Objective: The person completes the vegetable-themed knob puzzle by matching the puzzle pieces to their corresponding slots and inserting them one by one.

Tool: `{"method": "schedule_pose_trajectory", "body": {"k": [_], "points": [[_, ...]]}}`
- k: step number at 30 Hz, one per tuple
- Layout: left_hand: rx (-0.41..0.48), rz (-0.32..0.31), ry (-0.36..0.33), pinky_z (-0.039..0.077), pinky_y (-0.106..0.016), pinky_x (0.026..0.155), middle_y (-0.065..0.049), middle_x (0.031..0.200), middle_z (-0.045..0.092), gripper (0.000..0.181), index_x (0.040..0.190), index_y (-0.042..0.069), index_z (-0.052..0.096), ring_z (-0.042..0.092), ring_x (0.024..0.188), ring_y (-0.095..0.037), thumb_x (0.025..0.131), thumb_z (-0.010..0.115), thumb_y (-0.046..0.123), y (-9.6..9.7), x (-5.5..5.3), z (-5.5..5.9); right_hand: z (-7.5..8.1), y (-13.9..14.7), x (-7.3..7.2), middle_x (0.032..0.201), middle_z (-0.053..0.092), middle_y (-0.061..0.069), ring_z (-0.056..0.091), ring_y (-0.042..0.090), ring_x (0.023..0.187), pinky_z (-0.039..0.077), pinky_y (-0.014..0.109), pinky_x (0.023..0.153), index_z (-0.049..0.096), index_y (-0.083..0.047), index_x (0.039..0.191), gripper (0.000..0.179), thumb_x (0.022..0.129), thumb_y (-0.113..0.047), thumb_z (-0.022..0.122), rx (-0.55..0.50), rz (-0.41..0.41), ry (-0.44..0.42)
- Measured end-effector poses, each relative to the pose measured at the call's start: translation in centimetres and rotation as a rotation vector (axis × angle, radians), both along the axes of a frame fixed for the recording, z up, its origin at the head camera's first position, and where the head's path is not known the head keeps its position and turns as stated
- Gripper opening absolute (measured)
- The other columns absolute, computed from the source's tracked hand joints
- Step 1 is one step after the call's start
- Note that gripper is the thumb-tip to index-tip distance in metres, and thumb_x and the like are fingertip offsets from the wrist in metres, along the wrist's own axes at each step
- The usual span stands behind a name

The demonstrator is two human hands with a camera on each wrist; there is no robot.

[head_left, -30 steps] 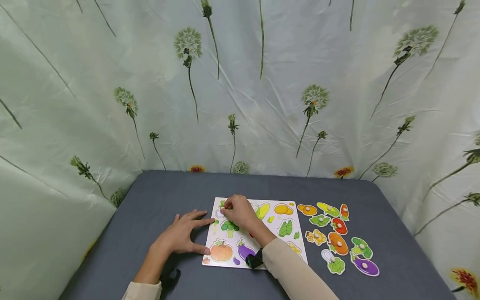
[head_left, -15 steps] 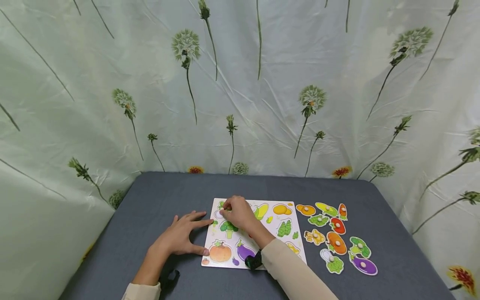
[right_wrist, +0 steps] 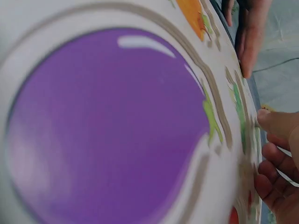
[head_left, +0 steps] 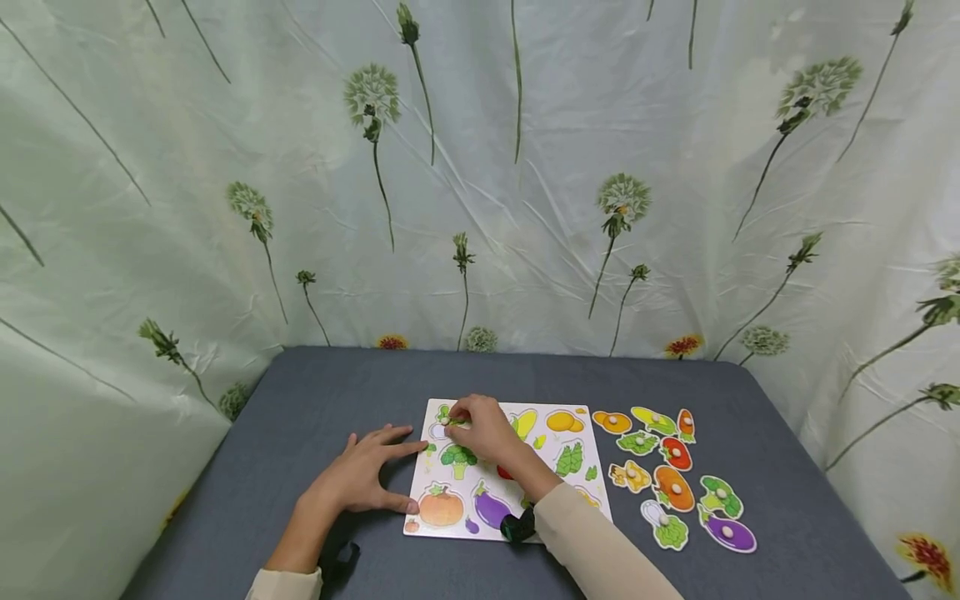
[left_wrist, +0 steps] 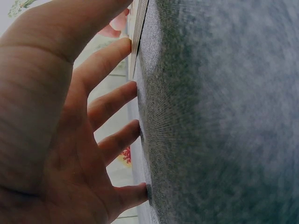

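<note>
Best brace the board (head_left: 483,470) with that spread, empty left hand (head_left: 363,472); the right hand's (head_left: 483,430) grip I can't make out.

Right grip (head_left: 483,429) bent into a pinch, left grip (head_left: 360,477) spread wide just beside it.
At the left end of the right grip, the right thumb (right_wrist: 280,122) and index finger are drawn close together; the right fingers (right_wrist: 271,184) behind them are curled. The right forearm (head_left: 596,533) slants back from its grip, toward the body and rightward. The left grip sits to the left of the right one and slightly nearer the body, back of the hand up, the left fingers (left_wrist: 114,105) fanned and nearly straight. Its index points toward the right grip; the left thumb (head_left: 397,501) angles out on the body side. The left forearm (head_left: 303,521) trails behind its grip.
</note>
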State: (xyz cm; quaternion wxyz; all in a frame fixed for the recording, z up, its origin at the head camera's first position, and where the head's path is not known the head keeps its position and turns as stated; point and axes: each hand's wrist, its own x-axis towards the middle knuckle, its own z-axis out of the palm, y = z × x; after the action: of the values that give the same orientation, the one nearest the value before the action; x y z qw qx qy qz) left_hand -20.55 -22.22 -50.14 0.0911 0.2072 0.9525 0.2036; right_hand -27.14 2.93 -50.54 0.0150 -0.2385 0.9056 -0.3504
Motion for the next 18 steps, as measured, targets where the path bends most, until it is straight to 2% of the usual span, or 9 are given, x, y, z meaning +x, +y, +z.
{"method": "schedule_pose_trajectory", "body": {"k": [9, 12, 18], "points": [[-0.01, 0.004, 0.009, 0.017, -0.086, 0.109, -0.006, 0.162, 0.044, 0.097, 0.148, 0.037, 0.057, 0.033, 0.152, -0.043, 0.064, 0.081, 0.079, 0.1, 0.0, -0.1, 0.6, 2.7, 0.0, 0.098, 0.069, 0.006, 0.066, 0.018, 0.088, 0.057, 0.03, 0.079, 0.076, -0.007, 0.107, 0.019, 0.093, -0.019, 0.078, -0.051, -0.002, 0.041], [-0.013, 0.009, 0.003, 0.017, -0.086, 0.11, -0.006, 0.162, 0.044, 0.097, 0.147, 0.037, 0.058, 0.033, 0.153, -0.043, 0.064, 0.082, 0.078, 0.2, -0.1, 0.0, 0.9, 3.9, 0.0, 0.101, 0.07, 0.005, 0.067, 0.018, 0.092, 0.059, 0.032, 0.081, 0.077, -0.007, 0.109, 0.019, 0.093, -0.019, 0.078, -0.034, -0.025, 0.03], [-0.01, 0.012, -0.005, 0.015, -0.085, 0.111, -0.005, 0.162, 0.044, 0.097, 0.147, 0.036, 0.058, 0.032, 0.153, -0.043, 0.063, 0.083, 0.077, 0.2, -0.1, 0.0, 1.7, 6.6, 0.2, 0.097, 0.069, 0.003, 0.064, 0.02, 0.092, 0.056, 0.036, 0.082, 0.078, -0.009, 0.105, 0.017, 0.092, -0.019, 0.08, 0.005, -0.082, 0.07]]}}
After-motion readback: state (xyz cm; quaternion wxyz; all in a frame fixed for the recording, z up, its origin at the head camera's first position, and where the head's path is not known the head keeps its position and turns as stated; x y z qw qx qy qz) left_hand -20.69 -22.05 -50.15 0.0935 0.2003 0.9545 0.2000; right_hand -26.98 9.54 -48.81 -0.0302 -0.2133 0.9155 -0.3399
